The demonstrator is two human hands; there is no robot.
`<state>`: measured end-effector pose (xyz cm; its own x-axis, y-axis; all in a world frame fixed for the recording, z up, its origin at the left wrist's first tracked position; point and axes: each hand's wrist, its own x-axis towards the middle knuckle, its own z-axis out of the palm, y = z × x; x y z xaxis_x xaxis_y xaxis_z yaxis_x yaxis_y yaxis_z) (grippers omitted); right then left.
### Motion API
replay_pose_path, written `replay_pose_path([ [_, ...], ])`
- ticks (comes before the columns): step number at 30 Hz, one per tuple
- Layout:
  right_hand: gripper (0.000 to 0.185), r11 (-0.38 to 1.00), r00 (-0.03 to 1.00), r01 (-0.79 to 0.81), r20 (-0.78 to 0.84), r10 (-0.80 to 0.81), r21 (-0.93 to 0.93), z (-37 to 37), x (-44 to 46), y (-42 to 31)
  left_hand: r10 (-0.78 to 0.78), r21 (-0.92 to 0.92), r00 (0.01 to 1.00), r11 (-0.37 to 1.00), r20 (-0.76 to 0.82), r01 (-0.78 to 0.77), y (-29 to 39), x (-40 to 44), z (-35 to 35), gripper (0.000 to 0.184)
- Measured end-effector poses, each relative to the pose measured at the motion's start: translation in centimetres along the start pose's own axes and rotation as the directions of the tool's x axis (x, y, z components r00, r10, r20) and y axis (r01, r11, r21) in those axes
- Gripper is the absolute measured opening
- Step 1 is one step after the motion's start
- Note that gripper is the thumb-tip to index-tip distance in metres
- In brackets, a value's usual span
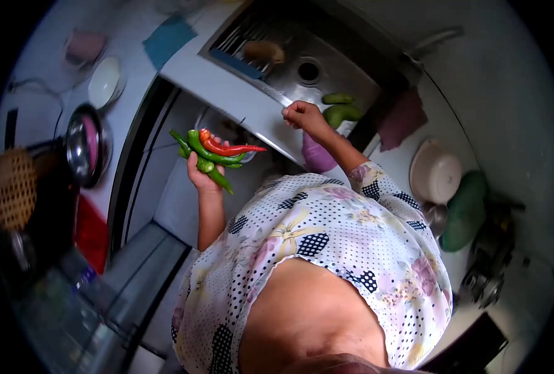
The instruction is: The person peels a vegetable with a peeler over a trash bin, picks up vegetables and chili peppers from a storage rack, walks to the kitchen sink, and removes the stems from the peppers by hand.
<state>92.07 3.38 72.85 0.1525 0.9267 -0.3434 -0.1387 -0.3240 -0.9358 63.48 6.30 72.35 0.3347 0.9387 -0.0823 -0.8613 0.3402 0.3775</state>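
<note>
Several green peppers (212, 156) and a red pepper (230, 148) lie across my left hand (201, 173), whose fingers are wrapped round them. My right hand (303, 117) is held over the counter's edge beside the sink (289, 81), its fingers closed together; what they pinch, if anything, is too small to name. Near my right forearm, green vegetables (341, 115) lie at the sink's edge, with a purple item (316, 154) just below them.
A brown scrubber (264, 52) sits in the sink under the faucet (435, 38). A white bowl (105, 83), a metal pan (89, 146) and a woven basket (14, 189) are at the left. On the right are a beige basin (435, 172) and a green item (465, 212).
</note>
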Motion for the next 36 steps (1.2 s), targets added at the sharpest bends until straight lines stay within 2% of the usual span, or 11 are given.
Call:
replay_pose_path([
  [4, 0.019, 0.988, 0.975, -0.070, -0.201, 0.097, 0.138, -3.1, -3.2, 4.8, -0.131, 0.044, 0.990, 0.990, -0.050, 0.133, -0.5, 0.4, 0.7, 0.058],
  [9, 0.015, 0.937, 0.987, 0.143, -0.024, -0.159, -0.319, 2.0, -2.4, 6.8, -0.109, 0.072, 0.991, 0.991, -0.077, 0.114, 2.0, 1.7, 0.5, 0.058],
  [11, 0.021, 0.760, 0.917, 0.392, 0.153, -0.369, -0.519, 5.8, -2.1, 6.0, -0.037, 0.118, 0.991, 0.992, -0.130, 0.053, 3.6, 2.2, 1.3, 0.056],
  [13, 0.034, 0.426, 0.793, 0.594, 0.407, -0.454, -0.683, 7.3, -1.0, 5.0, 0.015, 0.097, 0.994, 0.995, -0.105, -0.005, 4.5, 2.8, 2.0, 0.056],
  [18, 0.049, 0.070, 0.727, 0.616, 0.532, -0.433, -0.784, 9.1, -0.2, 5.0, 0.157, 0.071, 0.988, 0.985, -0.009, -0.156, 6.1, 1.3, 2.6, 0.053],
  [24, 0.045, 0.184, 0.571, 0.815, 0.705, -0.421, -0.550, 9.4, 0.2, 6.0, 0.138, 0.058, 0.975, 0.990, -0.173, -0.129, 4.8, -0.9, 2.6, 0.053],
  [27, 0.031, 0.531, 0.758, 0.652, 0.470, -0.452, -0.541, 8.1, 0.0, 6.4, 0.053, 0.031, 0.981, 0.998, -0.185, -0.048, 3.7, -0.4, 1.7, 0.054],
  [30, 0.018, 0.856, 0.949, 0.313, 0.089, -0.304, -0.412, 4.9, -0.8, 6.4, -0.104, 0.021, 0.984, 0.994, -0.146, 0.109, 1.7, 0.4, 1.3, 0.054],
  [33, 0.017, 0.962, 0.961, 0.147, -0.198, -0.195, -0.231, -1.2, -0.8, 7.5, -0.297, 0.025, 0.943, 0.952, -0.150, 0.304, -0.6, 1.9, 1.4, 0.055],
  [34, 0.019, 0.999, 0.950, 0.046, -0.310, -0.040, 0.012, -2.8, -1.5, 6.4, -0.366, 0.081, 0.921, 0.922, -0.132, 0.378, -1.0, 2.8, 1.6, 0.055],
  [36, 0.021, 0.983, 0.863, 0.065, -0.504, 0.029, 0.169, -7.9, -2.5, 5.8, -0.473, 0.142, 0.870, 0.860, -0.138, 0.490, -2.6, 3.9, 2.3, 0.053],
])
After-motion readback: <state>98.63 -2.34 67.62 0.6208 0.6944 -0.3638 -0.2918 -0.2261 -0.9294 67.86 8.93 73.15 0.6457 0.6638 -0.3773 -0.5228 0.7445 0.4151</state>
